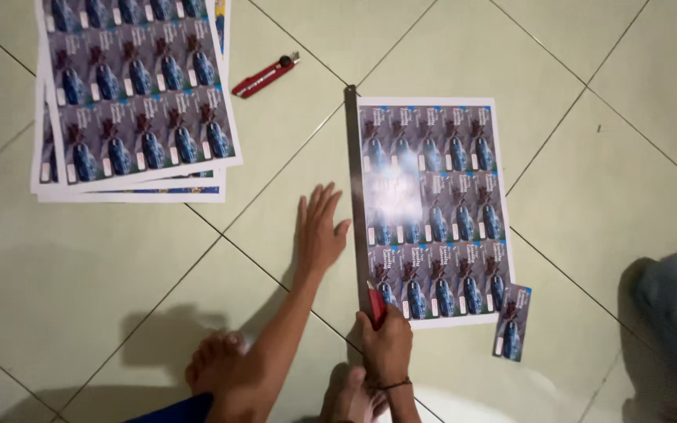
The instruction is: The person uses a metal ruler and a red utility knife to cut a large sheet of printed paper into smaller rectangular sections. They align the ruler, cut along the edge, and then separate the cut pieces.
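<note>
the printed sheet [432, 207] of small blue-and-grey labels lies flat on the tiled floor [573, 117], a bit right of centre, with a long metal ruler [357, 196] laid along its left edge. the ruler's long axis runs near-to-far, so the edge it marks goes straight away from the person. right hand [387, 345] is at the near end of that ruler, clenched around a red utility knife [376, 307], with the tip sitting right at the sheet's near left corner. so the whole length of sheet and ruler lies on the far side of that hand. left hand [319, 231] is flat on the tile, fingers spread and released, just left of the ruler about halfway up, thumb touching or almost touching it, can't tell which. one cut-out label [513, 323] sits just off the sheet's near right corner. far left there's a stack of printed sheets [131, 102], and a second red cutter [266, 75] lies beside it, well apart from both hands. bare feet [217, 360] at the near edge.
</note>
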